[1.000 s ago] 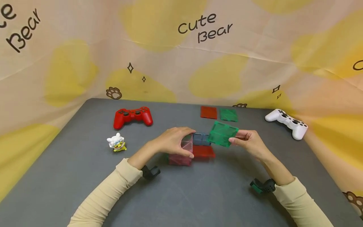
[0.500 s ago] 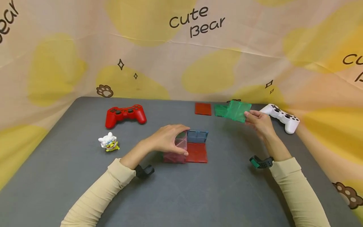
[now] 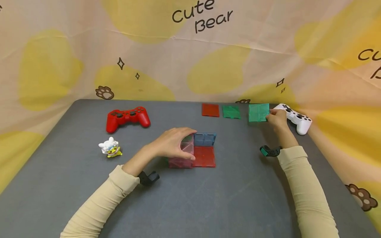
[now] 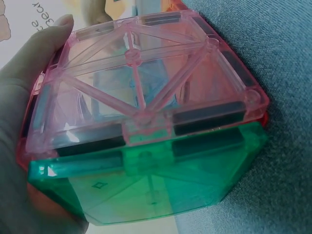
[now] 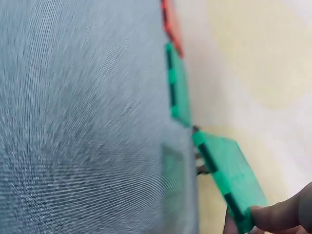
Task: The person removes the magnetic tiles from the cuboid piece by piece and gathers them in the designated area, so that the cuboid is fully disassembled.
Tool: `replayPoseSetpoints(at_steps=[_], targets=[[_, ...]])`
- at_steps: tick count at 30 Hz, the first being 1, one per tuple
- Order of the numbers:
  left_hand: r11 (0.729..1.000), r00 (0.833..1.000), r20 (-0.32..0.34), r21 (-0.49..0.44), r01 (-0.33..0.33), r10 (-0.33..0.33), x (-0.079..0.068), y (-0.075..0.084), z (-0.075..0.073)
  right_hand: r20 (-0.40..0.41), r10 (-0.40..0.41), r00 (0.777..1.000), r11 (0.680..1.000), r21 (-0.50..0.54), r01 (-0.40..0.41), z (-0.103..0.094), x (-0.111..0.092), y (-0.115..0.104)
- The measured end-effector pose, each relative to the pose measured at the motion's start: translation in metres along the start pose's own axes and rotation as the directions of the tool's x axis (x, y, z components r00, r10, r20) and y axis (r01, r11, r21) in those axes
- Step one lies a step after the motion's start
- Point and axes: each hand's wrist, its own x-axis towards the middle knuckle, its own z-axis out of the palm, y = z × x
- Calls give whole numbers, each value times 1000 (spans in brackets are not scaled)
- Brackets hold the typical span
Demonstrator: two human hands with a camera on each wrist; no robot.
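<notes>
My left hand [image 3: 171, 143] grips a small box of see-through magnetic tiles, thumb and fingers on opposite sides. In the left wrist view a pink tile [image 4: 141, 83] forms one face and a green tile [image 4: 151, 180] an adjoining one. Joined at the box's right, a red tile [image 3: 204, 156] lies flat and a blue tile [image 3: 204, 138] stands along its back edge. At the back right, my right hand [image 3: 278, 119] pinches another green tile [image 3: 258, 112] by its edge. The right wrist view shows this green tile [image 5: 231, 170] tilted and raised off the table.
A flat red tile [image 3: 210, 110] and a flat green tile [image 3: 231, 112] lie near the table's back edge. Beside my right hand is a white game controller [image 3: 294, 118]. Farther left are a red game controller [image 3: 128, 118] and a small white-and-yellow figurine [image 3: 110, 147].
My right hand has carried the green tile from beside the box to the back right, near the white controller. The left hand has kept its grip on the box.
</notes>
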Motion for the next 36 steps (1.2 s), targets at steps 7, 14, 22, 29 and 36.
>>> replayPoseSetpoints(at_steps=[7, 14, 22, 29, 36], targets=[[1000, 1000, -6, 13, -9, 9, -1, 1, 0, -169, 65, 983, 991, -100, -83, 14, 15, 9], [1000, 1000, -10, 8, -2, 2, -3, -1, 1, -190, 85, 978, 986, -122, -110, 24, 31, 11], [1000, 1000, -14, 1, -3, 3, 0, -2, 1, -238, -39, 970, 968, -251, -23, 30, 39, 11], [1000, 1000, -7, 12, 1, -1, 1, -2, 1, -294, -138, 946, 952, -303, 45, 31, 42, 11], [1000, 1000, -3, 8, -4, 4, 1, -3, 0, -225, -308, 924, 894, -402, 199, 36, 32, -5]])
